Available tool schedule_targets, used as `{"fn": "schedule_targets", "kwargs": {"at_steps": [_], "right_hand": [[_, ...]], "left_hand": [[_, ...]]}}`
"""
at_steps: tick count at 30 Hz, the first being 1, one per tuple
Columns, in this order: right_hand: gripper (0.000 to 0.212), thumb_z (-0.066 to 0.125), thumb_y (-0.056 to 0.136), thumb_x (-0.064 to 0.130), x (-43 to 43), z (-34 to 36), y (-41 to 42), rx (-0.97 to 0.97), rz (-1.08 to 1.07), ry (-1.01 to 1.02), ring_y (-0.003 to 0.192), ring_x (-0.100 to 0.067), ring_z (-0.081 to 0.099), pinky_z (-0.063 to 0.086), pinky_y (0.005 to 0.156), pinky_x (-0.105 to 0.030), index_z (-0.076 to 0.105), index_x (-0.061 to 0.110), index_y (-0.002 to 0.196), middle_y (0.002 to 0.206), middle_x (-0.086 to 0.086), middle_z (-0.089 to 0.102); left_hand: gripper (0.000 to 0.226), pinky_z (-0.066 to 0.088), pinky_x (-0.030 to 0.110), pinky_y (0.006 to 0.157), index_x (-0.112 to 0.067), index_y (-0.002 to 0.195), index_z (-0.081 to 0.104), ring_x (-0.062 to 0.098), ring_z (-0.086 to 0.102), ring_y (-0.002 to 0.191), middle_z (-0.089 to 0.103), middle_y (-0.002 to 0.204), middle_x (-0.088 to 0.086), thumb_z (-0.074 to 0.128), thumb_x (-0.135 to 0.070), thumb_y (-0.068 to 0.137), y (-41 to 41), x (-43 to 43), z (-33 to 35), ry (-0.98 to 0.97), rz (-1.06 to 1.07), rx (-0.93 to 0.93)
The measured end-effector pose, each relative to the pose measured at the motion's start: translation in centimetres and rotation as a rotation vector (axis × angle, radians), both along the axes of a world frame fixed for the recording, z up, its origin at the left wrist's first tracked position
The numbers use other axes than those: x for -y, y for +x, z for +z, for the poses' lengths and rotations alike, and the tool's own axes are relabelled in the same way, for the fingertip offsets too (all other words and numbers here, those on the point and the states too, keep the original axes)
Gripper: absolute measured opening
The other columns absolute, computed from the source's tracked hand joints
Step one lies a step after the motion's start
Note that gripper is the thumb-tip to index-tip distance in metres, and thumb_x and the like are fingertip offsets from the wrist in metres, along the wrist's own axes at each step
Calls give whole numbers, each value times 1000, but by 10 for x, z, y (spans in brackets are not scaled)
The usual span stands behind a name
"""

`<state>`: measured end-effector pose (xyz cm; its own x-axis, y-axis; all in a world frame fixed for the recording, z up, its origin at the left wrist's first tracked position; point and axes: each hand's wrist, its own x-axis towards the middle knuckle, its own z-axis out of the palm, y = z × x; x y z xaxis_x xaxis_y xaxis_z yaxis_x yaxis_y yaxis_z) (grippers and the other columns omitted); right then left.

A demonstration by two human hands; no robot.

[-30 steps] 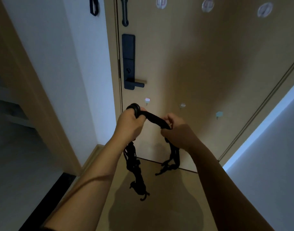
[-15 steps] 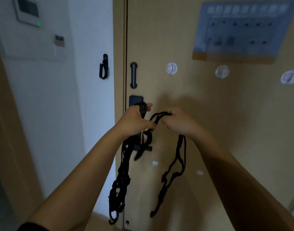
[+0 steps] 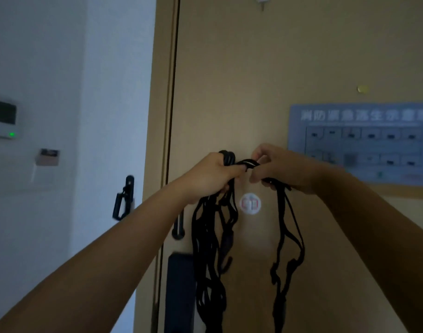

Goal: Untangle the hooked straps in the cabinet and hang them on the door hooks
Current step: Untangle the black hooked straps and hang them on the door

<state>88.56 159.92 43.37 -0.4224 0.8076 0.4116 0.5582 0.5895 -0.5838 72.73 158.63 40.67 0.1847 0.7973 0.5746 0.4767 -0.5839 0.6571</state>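
Gripping the tangled bundle of black hooked webbing straps (image 3: 209,292) in the curled left hand (image 3: 210,175); pinching 1 separate strand with the right hand (image 3: 285,169), likely to part it. Held just at 12 o'clock of the round white adhesive door hook (image 3: 250,203) on the tan wooden door (image 3: 253,80). Open room at 6 o'clock; blue rectangular notice (image 3: 364,145) near at 3 o'clock.

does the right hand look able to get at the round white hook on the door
Probably yes: the round white hook sits on the door just below the right hand, between the hanging straps, though that hand pinches them.
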Motion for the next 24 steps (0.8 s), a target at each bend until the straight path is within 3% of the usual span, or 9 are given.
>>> {"fn": "schedule_targets", "kwargs": {"at_steps": [3,6,9,11,17,20,22,24], "right_hand": [[24,66,76,3,-24,40,12,51,41,76,61,-11,47,37,55,-23,50,17,88,78,-4,53],[22,65,78,1,-45,76,22,-60,91,276,60,-8,52,44,52,-16,56,16,90,75,0,57],[16,64,81,4,-64,104,31,-211,125,503,58,-6,59,49,63,-22,63,15,92,75,1,61],[10,62,83,7,-75,122,36,-276,150,621,54,-3,59,49,62,-18,65,13,91,74,0,61],[13,55,89,9,-100,170,38,-245,97,834,52,-6,54,37,48,-10,67,6,94,64,-5,58],[14,56,88,8,-112,194,34,-195,50,909,54,-9,53,41,53,-13,68,3,93,66,-3,58],[13,57,87,8,-117,212,28,-176,27,967,58,-13,54,46,63,-24,68,3,92,75,-10,63],[14,57,87,7,-120,228,21,-173,16,1010,65,-18,58,51,70,-33,68,3,95,87,-16,65]], "left_hand": [[34,34,17,42,-12,59,55,9,43,39,48,46,-4,55,-23,91,10,-27,45,77,15,38],[34,35,24,48,-16,58,56,14,43,46,48,53,1,55,-25,91,19,-50,86,169,34,79],[27,37,21,47,-13,70,63,14,44,50,50,59,0,54,-26,92,20,-62,126,266,79,133],[24,37,19,47,-10,81,66,14,45,53,52,63,0,54,-27,92,18,-67,149,307,105,159],[20,43,29,61,-9,87,67,21,55,69,63,78,6,59,-28,88,23,-90,199,386,235,49],[37,51,33,77,-11,111,63,24,63,90,66,105,4,71,-23,77,28,-99,221,533,385,-141],[37,50,25,66,-9,108,64,14,63,74,67,93,4,73,-16,74,32,-102,235,561,344,-175],[18,44,19,47,-3,84,65,8,55,48,59,64,4,74,-16,74,35,-104,247,592,326,-158]]}}
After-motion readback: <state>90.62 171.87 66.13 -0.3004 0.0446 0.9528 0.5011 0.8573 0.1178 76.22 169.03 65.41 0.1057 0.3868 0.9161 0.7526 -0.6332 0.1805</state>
